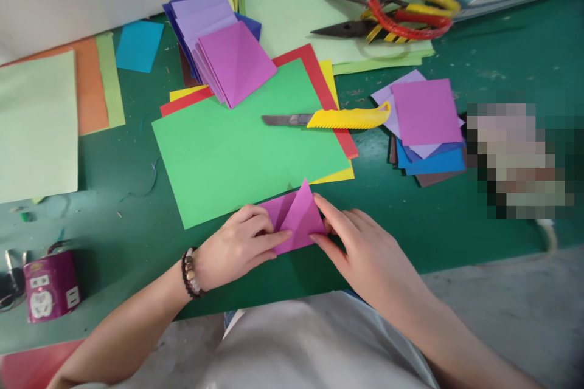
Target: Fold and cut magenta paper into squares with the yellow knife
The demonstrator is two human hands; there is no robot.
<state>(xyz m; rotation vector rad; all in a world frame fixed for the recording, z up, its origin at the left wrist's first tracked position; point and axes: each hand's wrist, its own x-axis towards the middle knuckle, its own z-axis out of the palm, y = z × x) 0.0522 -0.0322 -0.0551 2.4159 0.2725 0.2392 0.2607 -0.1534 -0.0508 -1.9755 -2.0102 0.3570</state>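
Observation:
A small purple paper square point(296, 219), partly folded into a triangle, lies at the near edge of a large green sheet point(237, 146) on the dark green table. My left hand point(237, 246), with a bead bracelet at the wrist, presses on the paper's left part, fingertips on the fold. My right hand point(360, 243) pinches the paper's right edge between thumb and fingers. Both hands are closed on the same piece.
A yellow utility knife point(337, 118) lies on the green sheet. Stacks of purple squares sit at the back point(228, 55) and right point(424, 115). Red and yellow pliers point(392, 18) rest on pale green paper. A purple tape-like can point(48, 285) stands at left.

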